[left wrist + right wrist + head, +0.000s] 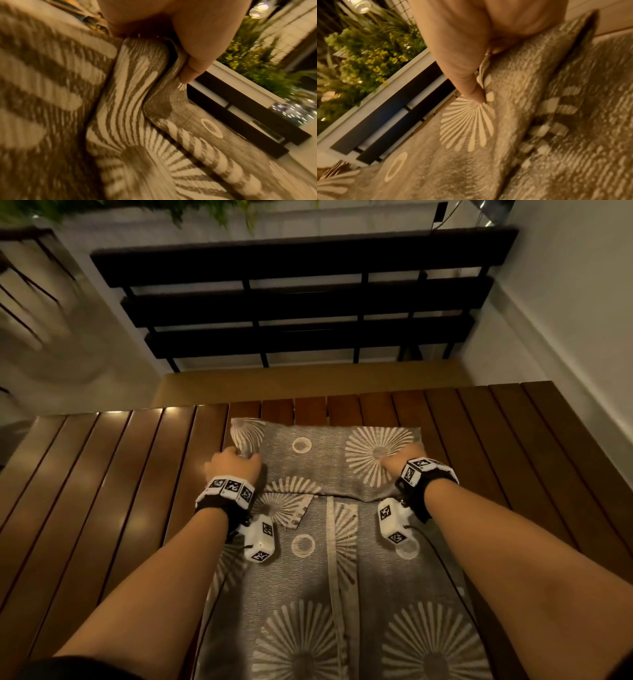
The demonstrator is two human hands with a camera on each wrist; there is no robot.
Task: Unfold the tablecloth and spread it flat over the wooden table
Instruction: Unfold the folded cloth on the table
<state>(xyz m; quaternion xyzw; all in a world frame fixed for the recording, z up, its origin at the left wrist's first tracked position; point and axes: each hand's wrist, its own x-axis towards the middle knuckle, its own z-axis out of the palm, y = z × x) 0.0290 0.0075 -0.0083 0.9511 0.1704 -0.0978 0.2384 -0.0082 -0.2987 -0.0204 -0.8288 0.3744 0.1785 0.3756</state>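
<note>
A grey tablecloth (pixel 329 570) with cream sunburst and ring prints lies partly folded down the middle of the slatted wooden table (pixel 102 494). A folded top layer (pixel 329 460) lies across its far end. My left hand (pixel 236 462) grips the left edge of that layer, the cloth (pixel 137 83) bunched under my thumb (pixel 193 63). My right hand (pixel 400 462) pinches the layer's right edge, with the cloth (pixel 513 94) held under my thumb (pixel 471 81). Most of my fingers are hidden under the fabric.
A dark slatted bench (pixel 301 302) stands just beyond the table's far edge, against a white wall (pixel 565 302). Green plants (pixel 368 54) grow behind it. Bare wooden slats lie to the left and right (pixel 513 460) of the cloth.
</note>
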